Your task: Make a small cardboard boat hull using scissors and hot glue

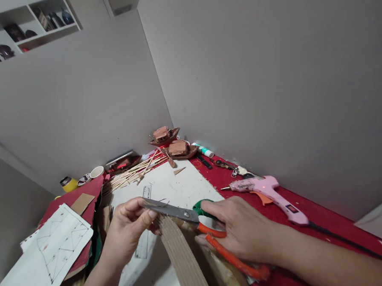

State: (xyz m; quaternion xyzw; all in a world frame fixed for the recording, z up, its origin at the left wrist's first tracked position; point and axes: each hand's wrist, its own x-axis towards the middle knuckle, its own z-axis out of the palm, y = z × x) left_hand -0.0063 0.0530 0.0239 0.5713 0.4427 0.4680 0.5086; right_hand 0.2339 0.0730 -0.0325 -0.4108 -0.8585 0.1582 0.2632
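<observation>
My right hand grips a pair of scissors by its green and orange handles. The metal blades point left and lie across the far end of a ribbed brown cardboard strip. Pinched between thumb and fingers, that end of the strip is in my left hand, close to the blade tips. The strip curves down toward the bottom of the view. More brown cardboard shows under my right hand, partly hidden by it. Beneath my left hand, a clear ruler lies on a white board.
A pink glue gun with a black cord rests on the red tabletop at right. Wooden sticks and small model boats are at the back. A paper with drawn lines lies at left; a yellow-and-black container stands behind.
</observation>
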